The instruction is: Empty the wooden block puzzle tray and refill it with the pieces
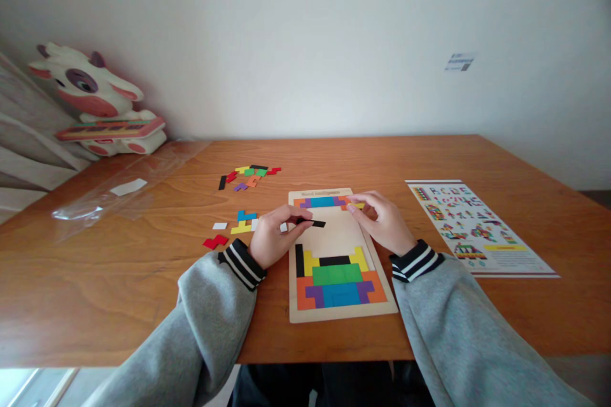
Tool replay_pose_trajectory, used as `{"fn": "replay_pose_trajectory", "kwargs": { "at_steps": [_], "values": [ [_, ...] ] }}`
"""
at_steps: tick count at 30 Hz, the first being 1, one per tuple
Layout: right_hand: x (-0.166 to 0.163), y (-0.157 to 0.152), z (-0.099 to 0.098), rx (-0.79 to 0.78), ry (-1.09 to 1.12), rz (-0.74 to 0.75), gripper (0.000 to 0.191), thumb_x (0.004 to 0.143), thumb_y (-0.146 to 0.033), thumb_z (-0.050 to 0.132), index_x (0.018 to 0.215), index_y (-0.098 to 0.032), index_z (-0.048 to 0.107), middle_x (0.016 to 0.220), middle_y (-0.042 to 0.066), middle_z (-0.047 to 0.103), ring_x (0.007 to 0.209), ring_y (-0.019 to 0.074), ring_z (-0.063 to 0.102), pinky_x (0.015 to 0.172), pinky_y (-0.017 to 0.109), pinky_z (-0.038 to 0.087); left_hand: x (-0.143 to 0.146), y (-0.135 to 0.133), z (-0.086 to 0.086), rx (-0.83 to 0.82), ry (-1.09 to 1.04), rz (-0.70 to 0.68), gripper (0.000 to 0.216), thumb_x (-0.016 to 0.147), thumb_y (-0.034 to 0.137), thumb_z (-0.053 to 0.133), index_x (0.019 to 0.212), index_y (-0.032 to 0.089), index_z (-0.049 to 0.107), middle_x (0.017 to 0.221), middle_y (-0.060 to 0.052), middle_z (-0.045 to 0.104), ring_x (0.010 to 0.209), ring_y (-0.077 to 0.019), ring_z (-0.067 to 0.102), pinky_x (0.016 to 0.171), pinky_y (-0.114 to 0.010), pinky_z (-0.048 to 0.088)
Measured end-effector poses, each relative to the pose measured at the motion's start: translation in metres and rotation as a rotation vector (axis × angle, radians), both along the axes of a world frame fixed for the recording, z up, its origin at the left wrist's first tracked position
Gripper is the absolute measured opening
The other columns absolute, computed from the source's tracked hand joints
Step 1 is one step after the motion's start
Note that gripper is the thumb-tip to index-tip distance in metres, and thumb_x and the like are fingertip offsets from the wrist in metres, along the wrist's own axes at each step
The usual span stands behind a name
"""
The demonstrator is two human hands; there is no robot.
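A wooden puzzle board [341, 316] lies before me, with coloured pieces along its top and filling its lower part. The middle of its tray is bare. My left hand [277, 235] is closed in a pinch on a black bar-shaped puzzle piece [318, 224], held over the board's left-middle area. At the board's upper right, the thumb and index finger of my right hand [382, 219] close around a yellow puzzle piece [359, 206], beside an orange one. Green pieces [337, 274] and blue pieces [340, 294] sit in the lower part.
Loose pieces lie left of the board, among them a red one [216, 241] and a blue one [246, 216]. A further group [249, 173] is behind them. A printed pattern sheet [477, 229] lies at right. Clear plastic packaging [95, 206] and a cow-shaped toy keyboard [109, 127] are at left.
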State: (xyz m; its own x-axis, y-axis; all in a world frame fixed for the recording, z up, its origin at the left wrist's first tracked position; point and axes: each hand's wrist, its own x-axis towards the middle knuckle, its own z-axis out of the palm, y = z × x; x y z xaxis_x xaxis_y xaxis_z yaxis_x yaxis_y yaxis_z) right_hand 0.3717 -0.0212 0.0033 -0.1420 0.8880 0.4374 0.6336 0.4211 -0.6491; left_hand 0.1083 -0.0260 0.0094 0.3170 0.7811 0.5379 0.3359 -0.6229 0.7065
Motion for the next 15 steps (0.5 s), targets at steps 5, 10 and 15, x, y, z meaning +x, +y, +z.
{"fn": "replay_pose_trajectory", "kwargs": {
  "at_steps": [5,10,15],
  "values": [
    [-0.023,-0.015,0.014,-0.181,0.041,0.340,0.030,0.087,-0.051,0.064,0.098,-0.024,0.072,0.092,0.005,0.072,0.074,0.0168,0.062,0.068,0.032,0.051,0.013,-0.006,-0.002,-0.110,-0.134,-0.024,0.022,0.087,0.038,0.070,0.093,0.018,0.069,0.089,-0.006,0.073,0.081,-0.0167,0.071,0.076,-0.031,0.063],
    [-0.028,-0.016,0.012,-0.289,0.225,0.281,0.030,0.088,-0.050,0.063,0.093,-0.023,0.074,0.090,0.005,0.075,0.078,0.0182,0.065,0.071,0.032,0.053,0.018,-0.009,-0.002,-0.146,-0.137,-0.083,0.022,0.087,0.038,0.070,0.092,0.017,0.069,0.090,-0.007,0.073,0.082,-0.0175,0.071,0.078,-0.032,0.062],
    [-0.009,-0.006,0.013,-0.372,0.453,0.179,0.035,0.080,-0.051,0.071,0.096,-0.020,0.072,0.093,0.007,0.076,0.076,0.0175,0.067,0.071,0.033,0.056,0.011,-0.008,0.003,-0.021,0.050,-0.061,0.013,0.092,0.030,0.063,0.096,0.019,0.068,0.091,-0.005,0.072,0.079,-0.0144,0.068,0.073,-0.027,0.059]
  ]
}}
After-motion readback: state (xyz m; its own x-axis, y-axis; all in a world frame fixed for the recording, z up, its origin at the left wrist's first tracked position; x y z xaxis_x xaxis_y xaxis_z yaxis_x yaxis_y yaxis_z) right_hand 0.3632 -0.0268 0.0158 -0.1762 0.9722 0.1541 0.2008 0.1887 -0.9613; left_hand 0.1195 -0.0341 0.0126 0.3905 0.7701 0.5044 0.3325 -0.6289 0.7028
